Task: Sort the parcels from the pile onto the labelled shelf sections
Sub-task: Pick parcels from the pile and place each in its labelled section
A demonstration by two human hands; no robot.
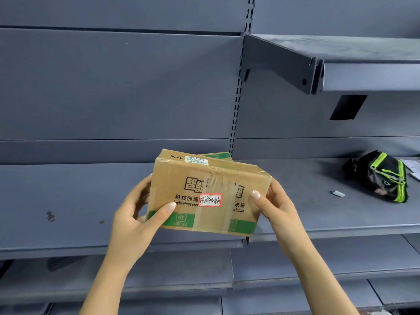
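Note:
A brown cardboard parcel (204,192) with black print, green bands, clear tape and a red-edged handwritten sticker is held up in front of the grey shelving. My left hand (138,210) grips its left end, thumb across the front face. My right hand (272,205) grips its right end, thumb on the front. The parcel hovers above the front part of the middle shelf (68,201), near the join between two shelf bays. A second box edge with green print (216,156) shows just behind its top.
A black pouch with neon-green stripes (381,176) lies on the right shelf, with a small white piece (338,193) in front of it and papers (414,169) at the far right. An upper shelf (363,76) juts out top right. Lower shelves (318,258) run below.

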